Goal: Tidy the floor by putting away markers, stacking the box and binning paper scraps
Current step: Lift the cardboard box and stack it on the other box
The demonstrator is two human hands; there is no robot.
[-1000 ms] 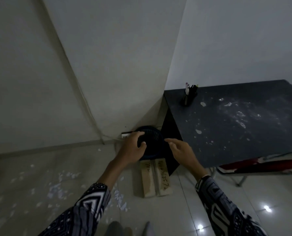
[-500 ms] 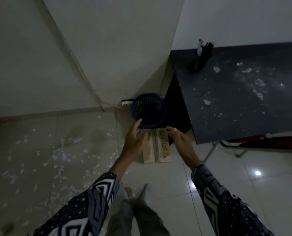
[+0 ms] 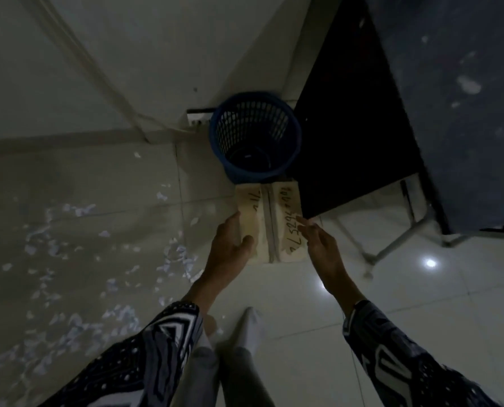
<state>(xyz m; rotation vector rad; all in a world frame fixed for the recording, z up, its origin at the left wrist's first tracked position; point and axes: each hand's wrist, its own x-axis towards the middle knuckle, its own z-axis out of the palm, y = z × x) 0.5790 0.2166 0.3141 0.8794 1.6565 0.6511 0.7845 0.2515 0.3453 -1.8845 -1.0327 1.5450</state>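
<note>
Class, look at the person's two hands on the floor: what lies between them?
In the head view, the cream cardboard box with handwritten marks lies between the left hand and right hand.

I'm standing on pale glossy floor tiles, socked foot pointing forward. Dark table top is running down my right side, its black side panel dropping to the floor, metal leg frame showing underneath. A ceiling light is reflecting as a bright spot in the tile. White wall is meeting the floor ahead; a cable is trailing down it to a wall outlet near the corner.
</note>
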